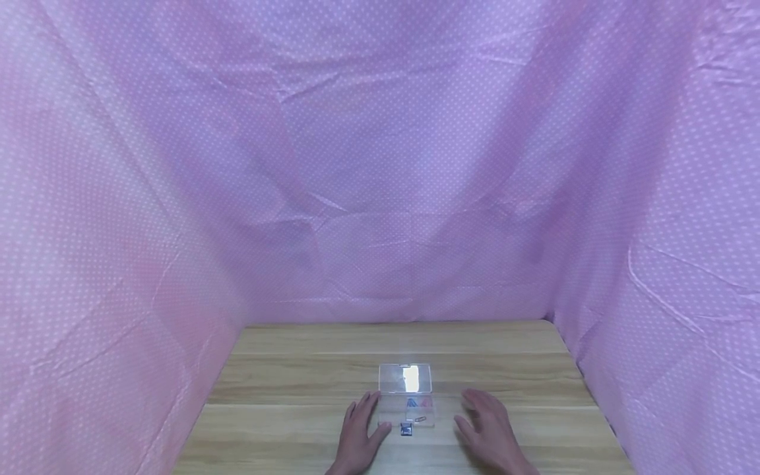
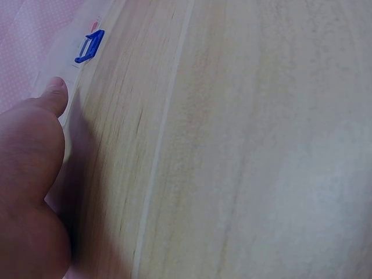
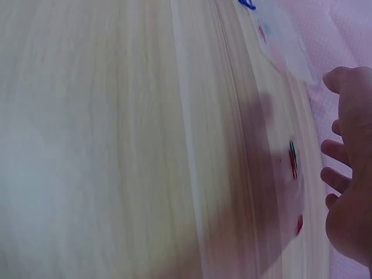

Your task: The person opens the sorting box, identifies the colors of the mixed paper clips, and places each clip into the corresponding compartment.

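Observation:
A clear plastic box (image 1: 393,410) lies on the table with its lid (image 1: 392,377) swung back, flat behind it. Its right-hand compartments hold small blue clips (image 1: 412,402), pinkish-red ones (image 1: 425,401) and a dark metallic piece (image 1: 420,419). A small blue frame-shaped piece (image 2: 91,46) sits at the box's front edge. My left hand (image 1: 358,437) rests along the box's left side, thumb at the front corner and fingers extended near the hinge. To the right of the box, my right hand (image 1: 488,429) hovers with fingers loosely bent and holds nothing.
Below the right hand, a green and red pair of thin clips (image 3: 293,160) and another red clip (image 3: 300,225) lie on the wooden table (image 1: 285,376). Pink dotted cloth (image 1: 380,264) hangs around the table's back and sides.

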A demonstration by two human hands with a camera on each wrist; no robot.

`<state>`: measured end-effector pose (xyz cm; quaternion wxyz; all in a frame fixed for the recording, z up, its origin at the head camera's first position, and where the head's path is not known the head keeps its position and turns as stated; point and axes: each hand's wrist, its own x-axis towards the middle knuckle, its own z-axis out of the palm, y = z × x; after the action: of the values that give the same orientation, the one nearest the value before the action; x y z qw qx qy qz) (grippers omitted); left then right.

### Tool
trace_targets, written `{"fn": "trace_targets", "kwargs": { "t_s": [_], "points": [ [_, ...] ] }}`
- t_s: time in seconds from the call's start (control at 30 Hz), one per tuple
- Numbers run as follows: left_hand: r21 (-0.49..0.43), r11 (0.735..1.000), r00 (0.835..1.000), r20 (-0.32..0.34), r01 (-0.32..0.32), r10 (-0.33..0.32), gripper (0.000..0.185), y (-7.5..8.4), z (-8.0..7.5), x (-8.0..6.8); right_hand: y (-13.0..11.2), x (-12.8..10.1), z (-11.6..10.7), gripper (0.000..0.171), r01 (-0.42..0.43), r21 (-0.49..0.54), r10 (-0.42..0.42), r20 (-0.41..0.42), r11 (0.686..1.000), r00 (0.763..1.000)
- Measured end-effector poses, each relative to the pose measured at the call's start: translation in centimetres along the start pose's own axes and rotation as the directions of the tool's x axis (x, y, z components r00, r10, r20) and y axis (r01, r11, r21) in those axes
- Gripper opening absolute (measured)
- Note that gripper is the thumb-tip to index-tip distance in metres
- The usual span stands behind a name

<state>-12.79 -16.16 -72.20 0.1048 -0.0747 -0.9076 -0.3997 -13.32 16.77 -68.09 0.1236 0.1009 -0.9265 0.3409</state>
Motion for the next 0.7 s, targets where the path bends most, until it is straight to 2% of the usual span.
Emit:
{"fn": "trace_targets", "kwargs": {
  "t_s": [0.23, 0.43, 0.7],
  "points": [
    [-0.046, 0.993, 0.989, 0.108, 0.109, -0.103, 0.072, 0.5, -0.6, 0.3, 1.9, -0.4, -1.0, 0.051, 0.095, -0.046, -0.100, -0.124, 0.994, 0.987],
    [-0.011, 0.997, 0.993, 0.095, 0.075, -0.074, 0.072, 0.3, -0.5, 0.4, 3.4, -0.7, -1.5, 0.049, 0.066, -0.041, -0.071, -0.150, 0.997, 0.986],
    [-0.026, 0.990, 0.981, 0.144, 0.138, -0.133, 0.074, 0.4, -0.6, 0.5, 5.0, -1.0, -1.9, 0.047, 0.119, -0.095, -0.138, -0.224, 0.988, 0.965]
  ]
}}
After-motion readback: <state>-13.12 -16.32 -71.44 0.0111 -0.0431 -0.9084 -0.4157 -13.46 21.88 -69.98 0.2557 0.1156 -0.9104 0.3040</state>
